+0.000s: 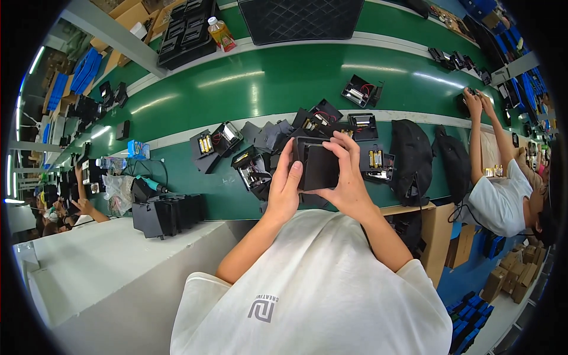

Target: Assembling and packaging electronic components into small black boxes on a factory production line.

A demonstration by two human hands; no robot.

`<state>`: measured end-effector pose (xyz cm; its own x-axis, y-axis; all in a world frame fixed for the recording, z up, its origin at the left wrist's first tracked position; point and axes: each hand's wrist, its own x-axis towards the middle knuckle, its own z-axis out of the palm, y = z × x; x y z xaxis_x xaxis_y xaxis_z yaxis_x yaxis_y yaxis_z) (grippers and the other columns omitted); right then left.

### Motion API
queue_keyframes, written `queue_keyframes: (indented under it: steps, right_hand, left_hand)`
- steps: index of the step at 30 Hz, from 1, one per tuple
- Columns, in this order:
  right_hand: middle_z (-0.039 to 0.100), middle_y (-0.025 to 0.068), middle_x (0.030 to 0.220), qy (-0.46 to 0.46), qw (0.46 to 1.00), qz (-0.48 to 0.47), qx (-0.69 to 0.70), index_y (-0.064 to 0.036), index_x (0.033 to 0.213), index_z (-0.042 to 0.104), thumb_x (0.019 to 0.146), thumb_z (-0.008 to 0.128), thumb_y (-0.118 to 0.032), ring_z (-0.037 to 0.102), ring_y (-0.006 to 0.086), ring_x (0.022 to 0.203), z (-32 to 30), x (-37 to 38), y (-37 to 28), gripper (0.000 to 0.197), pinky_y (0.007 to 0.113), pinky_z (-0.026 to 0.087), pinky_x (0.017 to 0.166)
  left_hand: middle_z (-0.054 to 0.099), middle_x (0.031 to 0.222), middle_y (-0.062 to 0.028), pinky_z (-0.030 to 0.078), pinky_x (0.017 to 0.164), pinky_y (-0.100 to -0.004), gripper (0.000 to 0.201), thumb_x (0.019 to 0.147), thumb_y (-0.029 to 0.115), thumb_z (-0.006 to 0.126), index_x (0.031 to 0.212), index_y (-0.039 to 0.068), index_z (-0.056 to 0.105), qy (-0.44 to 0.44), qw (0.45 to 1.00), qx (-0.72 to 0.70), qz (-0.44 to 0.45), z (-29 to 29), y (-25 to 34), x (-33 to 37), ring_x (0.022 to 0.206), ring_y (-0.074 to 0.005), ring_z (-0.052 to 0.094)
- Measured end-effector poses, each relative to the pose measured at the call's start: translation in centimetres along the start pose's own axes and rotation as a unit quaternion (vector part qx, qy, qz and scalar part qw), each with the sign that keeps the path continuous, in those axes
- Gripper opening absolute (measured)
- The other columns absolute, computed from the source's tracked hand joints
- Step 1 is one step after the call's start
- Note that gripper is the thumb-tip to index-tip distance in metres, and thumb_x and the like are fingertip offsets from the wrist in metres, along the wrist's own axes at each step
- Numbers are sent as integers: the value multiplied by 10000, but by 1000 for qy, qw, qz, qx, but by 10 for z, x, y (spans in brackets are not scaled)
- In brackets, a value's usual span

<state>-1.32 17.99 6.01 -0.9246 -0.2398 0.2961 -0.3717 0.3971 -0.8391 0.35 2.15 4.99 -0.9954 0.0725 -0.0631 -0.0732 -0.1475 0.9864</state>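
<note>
A black plastic box point(322, 170) is between my hands, close in front of my chest. My left hand point(287, 188) grips its left side, with the thumb on the near face. Fingers of my right hand point(348, 173) wrap around the right side and the top edge. What is inside the box cannot be seen. Just beyond it lie several open black cases with batteries and red wires, among them an open case point(315, 120) and a case with batteries point(205, 144). Thin dark flat pieces point(273, 135) are heaped beside them.
Black backpacks point(410, 160) sit to the right, beyond them a person in a white shirt point(500, 192). At left are stacked black boxes point(167, 214), a teal-handled tool point(155, 184) and a clear plastic bag point(117, 192). A bottle point(221, 35) stands on the far shelf of the green bench point(284, 77).
</note>
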Motion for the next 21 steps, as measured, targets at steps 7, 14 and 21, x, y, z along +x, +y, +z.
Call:
queue_keyframes:
  steps: [7,14,21]
  right_hand:
    - [290,169,1482,-21,999,-5,-42,-93,1369,396,598,859,-82,372,346,1318,0,3,-13,900,462,371,1083]
    - [413,199,1404,21,979,103,176,-40,1297,449,804,724,-154,499,296,1186,6,16,-7,576,412,448,979]
    - [646,192,1070,-49,953,234,184,46,1252,454,891,666,-236,638,277,838,8,13,7,505,345,529,696]
  left_hand:
    - [436,1406,-173,373,1036,-343,538,1018,217,446,1496,27,284,58,997,-34,35,5,5,-5,1252,-259,445]
    - [485,1350,-164,441,971,-322,540,973,107,527,1467,24,327,71,994,-84,1,-1,11,-5,1158,-237,527]
    - [521,1288,-137,482,887,-285,530,952,100,559,1441,20,370,70,993,-95,-18,-9,8,2,1064,-200,571]
